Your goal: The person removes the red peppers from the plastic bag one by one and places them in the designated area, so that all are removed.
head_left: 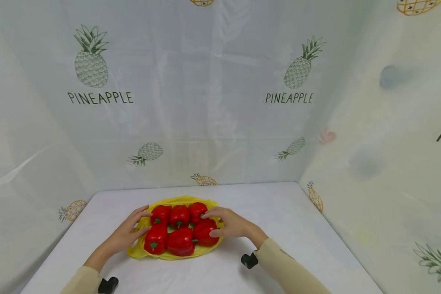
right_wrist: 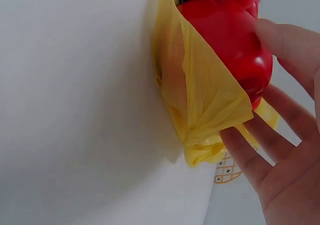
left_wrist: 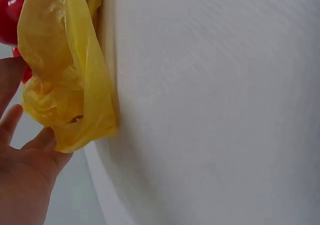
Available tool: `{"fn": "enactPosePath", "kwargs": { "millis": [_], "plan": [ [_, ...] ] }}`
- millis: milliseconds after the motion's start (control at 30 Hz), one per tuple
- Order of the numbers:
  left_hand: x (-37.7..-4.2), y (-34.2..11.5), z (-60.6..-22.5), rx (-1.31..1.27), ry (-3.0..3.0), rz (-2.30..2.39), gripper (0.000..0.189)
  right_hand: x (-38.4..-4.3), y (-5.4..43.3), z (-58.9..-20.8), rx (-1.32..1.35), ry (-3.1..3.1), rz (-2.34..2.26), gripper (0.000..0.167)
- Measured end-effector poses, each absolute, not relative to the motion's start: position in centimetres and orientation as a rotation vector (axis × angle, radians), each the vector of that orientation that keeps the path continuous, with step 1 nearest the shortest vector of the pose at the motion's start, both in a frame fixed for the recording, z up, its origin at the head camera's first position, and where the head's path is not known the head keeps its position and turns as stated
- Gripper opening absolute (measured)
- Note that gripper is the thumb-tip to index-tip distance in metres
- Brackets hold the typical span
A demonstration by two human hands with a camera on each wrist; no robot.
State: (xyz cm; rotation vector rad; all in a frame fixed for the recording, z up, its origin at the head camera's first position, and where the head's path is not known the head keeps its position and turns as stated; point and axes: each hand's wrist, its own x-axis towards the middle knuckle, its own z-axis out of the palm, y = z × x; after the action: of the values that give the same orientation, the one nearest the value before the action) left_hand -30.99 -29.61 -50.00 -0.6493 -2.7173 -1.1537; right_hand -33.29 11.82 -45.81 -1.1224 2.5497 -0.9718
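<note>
Several red bell peppers lie in two rows on an opened yellow plastic bag, whose edge rises around them. At the bag's left side is my left hand, its fingers spread and slightly bent; in the left wrist view a fingertip meets the bag's crumpled end. On the right, my right hand reaches over the nearer right pepper. The right wrist view has the thumb against that pepper, with the other fingers loosely extended beside the bag's folded edge.
A white-covered table carries the bag. Pineapple-print sheeting hangs behind and along both sides. A black strap piece sits at the right wrist, another black piece at the left.
</note>
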Motion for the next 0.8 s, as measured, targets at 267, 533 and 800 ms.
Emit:
{"fn": "enactPosePath", "kwargs": {
  "millis": [267, 533, 800],
  "plan": [
    [-30.56, -29.81, -49.74, -0.665, -2.726, -1.166, 0.033, -33.18, 11.31, -45.84, -1.126, 2.588, -0.863, 0.043],
    [-30.68, -30.1, -50.11, -0.667, -2.73, -1.185, 0.031, -33.1, 10.91, -46.1, -1.058, 2.68, -0.771, 0.035],
    [-30.91, -30.4, -50.42, -0.667, -2.735, -1.179, 0.031, -32.84, 10.95, -45.78, -1.078, 2.662, -0.659, 0.045]
  ]
}}
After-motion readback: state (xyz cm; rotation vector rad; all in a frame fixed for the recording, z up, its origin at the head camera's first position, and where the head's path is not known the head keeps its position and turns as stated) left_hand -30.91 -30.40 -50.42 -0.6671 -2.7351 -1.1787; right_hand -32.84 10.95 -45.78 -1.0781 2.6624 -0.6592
